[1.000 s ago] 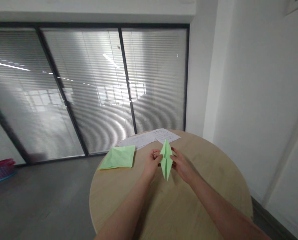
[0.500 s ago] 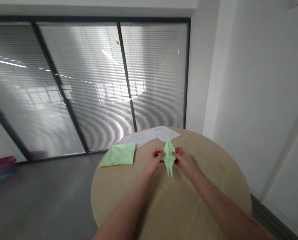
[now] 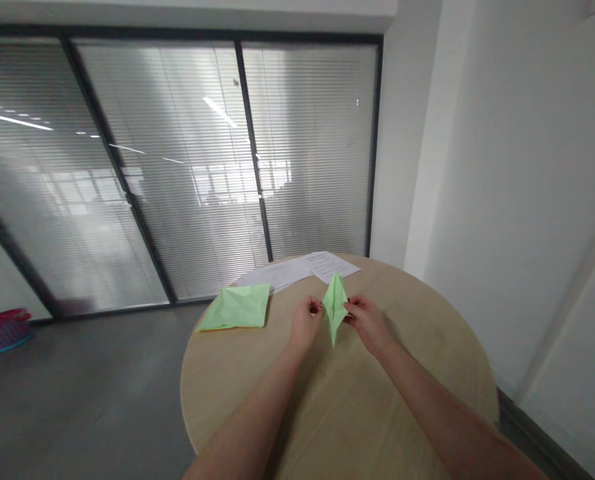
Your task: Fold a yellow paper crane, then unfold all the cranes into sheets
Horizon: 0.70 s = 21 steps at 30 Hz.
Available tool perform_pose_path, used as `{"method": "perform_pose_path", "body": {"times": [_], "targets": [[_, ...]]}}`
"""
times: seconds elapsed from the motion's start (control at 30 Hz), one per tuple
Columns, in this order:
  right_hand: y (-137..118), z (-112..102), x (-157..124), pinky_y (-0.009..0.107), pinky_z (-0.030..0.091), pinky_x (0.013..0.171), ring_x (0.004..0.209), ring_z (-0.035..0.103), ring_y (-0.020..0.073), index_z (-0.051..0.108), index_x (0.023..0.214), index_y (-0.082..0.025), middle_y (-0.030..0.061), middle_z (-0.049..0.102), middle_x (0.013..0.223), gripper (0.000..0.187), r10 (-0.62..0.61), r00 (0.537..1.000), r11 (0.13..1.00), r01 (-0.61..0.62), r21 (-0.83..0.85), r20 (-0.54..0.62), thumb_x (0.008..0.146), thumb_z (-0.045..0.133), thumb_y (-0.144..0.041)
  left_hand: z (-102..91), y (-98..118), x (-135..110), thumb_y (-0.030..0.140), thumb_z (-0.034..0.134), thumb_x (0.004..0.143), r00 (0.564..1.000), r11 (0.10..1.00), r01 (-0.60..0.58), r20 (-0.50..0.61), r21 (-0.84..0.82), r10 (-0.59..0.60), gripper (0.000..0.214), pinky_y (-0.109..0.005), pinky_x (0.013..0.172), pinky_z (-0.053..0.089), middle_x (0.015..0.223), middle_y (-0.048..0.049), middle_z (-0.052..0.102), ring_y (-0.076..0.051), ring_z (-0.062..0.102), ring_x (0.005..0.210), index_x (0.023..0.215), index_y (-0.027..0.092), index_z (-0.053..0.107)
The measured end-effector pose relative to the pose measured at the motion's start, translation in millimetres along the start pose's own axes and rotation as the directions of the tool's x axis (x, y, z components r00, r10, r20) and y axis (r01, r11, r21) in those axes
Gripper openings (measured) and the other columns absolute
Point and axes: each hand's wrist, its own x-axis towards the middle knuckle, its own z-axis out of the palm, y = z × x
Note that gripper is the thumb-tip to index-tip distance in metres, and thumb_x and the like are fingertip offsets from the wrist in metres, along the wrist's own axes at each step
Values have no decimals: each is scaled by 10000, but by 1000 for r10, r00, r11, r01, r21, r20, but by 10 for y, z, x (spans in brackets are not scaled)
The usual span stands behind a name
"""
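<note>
A folded light-green paper shape [image 3: 335, 305], narrow and pointed at both ends, is held upright above the round wooden table [image 3: 357, 400]. My left hand [image 3: 306, 323] pinches its left side and my right hand [image 3: 368, 323] pinches its right side. Both hands have their fingers closed on the paper. The lower point of the shape hangs just over the tabletop.
A second creased green sheet [image 3: 237, 308] lies flat at the table's far left edge. Two white printed papers [image 3: 297, 269] lie at the far edge. A glass wall with blinds stands behind. A pink-and-blue basket [image 3: 0, 329] sits on the grey floor at far left.
The green shape has become narrower between my hands and sits slightly higher in view. My hands have drawn closer together on it.
</note>
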Motion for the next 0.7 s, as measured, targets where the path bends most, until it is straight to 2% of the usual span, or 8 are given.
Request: {"method": "perform_pose_path", "body": {"times": [0.1,0.2,0.33,0.57,0.7], "targets": [[-28,23,-20,359,537,744,750,640,200,537,735,-247,-19,641,764,290,8,1000,999,-9,37,17,666,803,-342,-7,17,-17,122,571,769,998,997,-33,50,67,30,95,-295,742,462,785,-27,677,-179,622,760,761,193,634],[-58,34,-32,353,532,734,748,635,196,533,730,-246,-17,647,777,299,12,999,1000,-13,17,39,649,808,-329,-8,28,-37,227,603,827,998,993,-40,59,112,34,90,-296,706,457,908,-62,715,-199,641,810,864,190,675],[-57,34,-39,362,534,752,767,635,206,547,748,-253,-14,657,783,287,-8,999,999,10,-50,53,657,800,-353,-17,32,-49,336,699,801,999,986,-33,40,165,27,164,-296,698,443,901,-59,707,-212,647,813,877,196,664],[26,16,-30,319,504,693,716,599,186,563,735,-252,-16,647,766,253,-44,994,979,64,-195,103,690,777,-377,-43,47,-33,200,639,781,999,973,15,27,232,-21,25,-293,687,411,802,-51,684,-194,604,713,765,195,658],[16,12,-21,317,495,685,722,607,193,591,777,-252,-14,643,748,284,-57,993,970,80,-230,104,677,803,-411,-62,50,-18,161,609,758,999,969,33,1,246,-35,83,-294,652,381,689,-34,635,-190,562,651,691,193,645]]}}
